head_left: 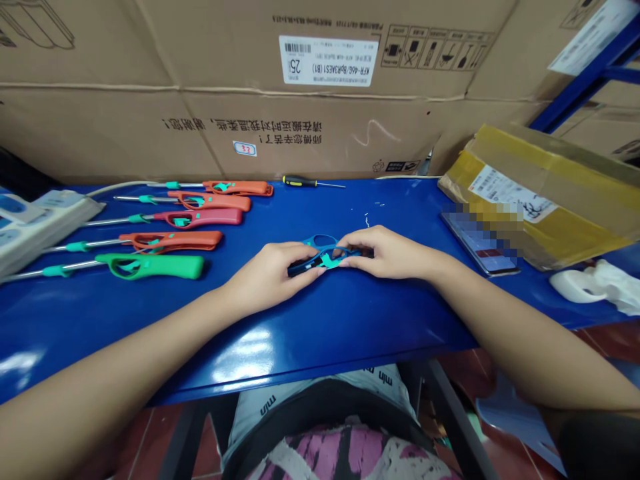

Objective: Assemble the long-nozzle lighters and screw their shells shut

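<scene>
Between my two hands is a blue stick lighter casing (303, 267), its dark inside partly showing. My left hand (277, 272) closes its thumb and fingers on the left end. On the other end, my right hand (383, 252) pinches near the green trigger (330, 261). A second blue piece with a loop (306, 240) shows just behind my fingers; whether it is joined to the casing I cannot tell. My fingers cover much of the casing.
Left lie several stick lighters, among them a green one (165, 267) and a red one (210, 217), beside a white power strip (47, 223). A screwdriver (300, 181) lies at the back. Right are a phone (473, 240), a taped carton (550, 180) and a white object (575, 285).
</scene>
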